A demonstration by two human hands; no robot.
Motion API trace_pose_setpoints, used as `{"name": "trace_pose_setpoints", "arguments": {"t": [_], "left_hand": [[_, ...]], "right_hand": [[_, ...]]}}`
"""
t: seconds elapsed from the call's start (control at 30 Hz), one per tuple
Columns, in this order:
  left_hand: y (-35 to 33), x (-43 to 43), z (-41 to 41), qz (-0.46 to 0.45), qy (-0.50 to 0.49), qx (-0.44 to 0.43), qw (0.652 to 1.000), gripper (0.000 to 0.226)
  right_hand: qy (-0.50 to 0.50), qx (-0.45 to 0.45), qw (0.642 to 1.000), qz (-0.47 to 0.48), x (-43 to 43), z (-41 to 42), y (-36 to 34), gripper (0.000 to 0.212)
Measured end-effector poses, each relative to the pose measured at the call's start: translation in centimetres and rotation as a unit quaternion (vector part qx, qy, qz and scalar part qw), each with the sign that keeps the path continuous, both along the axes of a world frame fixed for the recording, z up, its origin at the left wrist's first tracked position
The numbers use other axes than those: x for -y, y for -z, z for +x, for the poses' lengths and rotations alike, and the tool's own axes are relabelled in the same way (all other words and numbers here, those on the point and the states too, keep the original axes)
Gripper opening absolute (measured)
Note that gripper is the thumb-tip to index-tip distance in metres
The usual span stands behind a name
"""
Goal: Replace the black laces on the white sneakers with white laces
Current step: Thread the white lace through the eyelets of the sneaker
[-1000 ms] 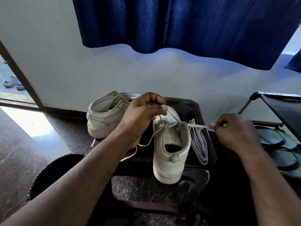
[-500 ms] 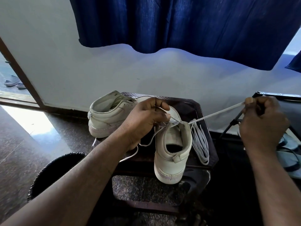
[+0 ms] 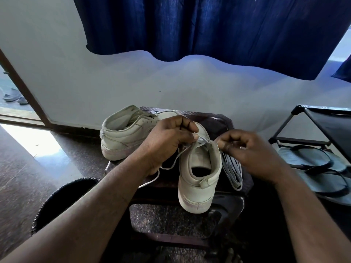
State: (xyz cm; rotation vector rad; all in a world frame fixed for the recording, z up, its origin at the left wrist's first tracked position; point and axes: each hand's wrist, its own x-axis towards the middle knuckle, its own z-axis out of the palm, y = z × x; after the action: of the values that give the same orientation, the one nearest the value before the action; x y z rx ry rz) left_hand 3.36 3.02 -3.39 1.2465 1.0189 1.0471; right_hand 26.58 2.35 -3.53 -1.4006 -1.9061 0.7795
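Two white sneakers stand on a dark stool (image 3: 218,118). The near sneaker (image 3: 199,179) has its heel toward me; the far sneaker (image 3: 121,137) lies to its left. My left hand (image 3: 171,137) pinches a white lace (image 3: 167,167) at the near sneaker's top eyelets, and the lace trails down to the left. My right hand (image 3: 245,149) is at the sneaker's right collar, fingers curled on the lace end there. A folded bundle of white lace (image 3: 232,169) lies right of the sneaker. No black laces are in sight.
A black woven basket (image 3: 62,198) sits on the floor at lower left. At the right, a black shoe rack (image 3: 326,126) holds grey flip-flops (image 3: 313,162). A blue curtain (image 3: 209,25) hangs over the white wall behind. A doorway opens at far left.
My right hand pulled the lace out to the upper right, then came back to the sneaker's collar. My left hand stayed at the eyelets.
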Motion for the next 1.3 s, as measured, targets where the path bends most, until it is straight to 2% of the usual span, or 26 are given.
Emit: {"name": "trace_pose_setpoints", "arguments": {"t": [0.17,0.43,0.53,0.63,0.7,0.9,1.0,1.13,1.3], "left_hand": [[-0.1,0.1,-0.1,0.005,-0.002,-0.013,1.000,0.011],[-0.6,0.6,-0.6,0.032,0.000,-0.111,0.993,0.002],[-0.6,0.7,-1.0,0.036,0.002,-0.141,0.989,0.016],[-1.0,1.1,-1.2,0.049,0.012,-0.200,0.978,0.039],[-1.0,1.3,-1.1,0.061,0.025,-0.222,0.973,0.044],[-0.5,1.8,0.0,0.119,-0.020,-0.280,0.952,0.023],[-0.3,2.1,0.6,0.157,-0.054,-0.300,0.939,0.022],[-0.2,2.4,0.8,0.210,-0.091,-0.346,0.910,0.020],[-0.4,2.4,0.6,0.192,-0.120,-0.343,0.912,0.020]], "right_hand": [[-0.019,-0.030,0.999,-0.010,0.2,0.4,0.1,0.010],[0.012,0.098,0.995,0.023,0.5,1.7,-0.6,0.014],[0.012,0.083,0.996,0.037,0.8,1.3,-0.8,0.012],[0.029,-0.010,0.998,0.054,1.2,0.3,-1.3,0.009],[0.033,-0.039,0.996,0.072,1.5,-0.5,-1.6,0.017],[-0.010,0.038,0.997,0.072,1.4,-2.4,-1.0,0.030],[-0.003,0.067,0.995,0.079,1.4,-3.4,-0.6,0.034],[0.014,0.056,0.995,0.081,1.5,-3.3,-0.6,0.036],[0.029,0.055,0.993,0.099,1.7,-2.5,-0.8,0.033]]}}
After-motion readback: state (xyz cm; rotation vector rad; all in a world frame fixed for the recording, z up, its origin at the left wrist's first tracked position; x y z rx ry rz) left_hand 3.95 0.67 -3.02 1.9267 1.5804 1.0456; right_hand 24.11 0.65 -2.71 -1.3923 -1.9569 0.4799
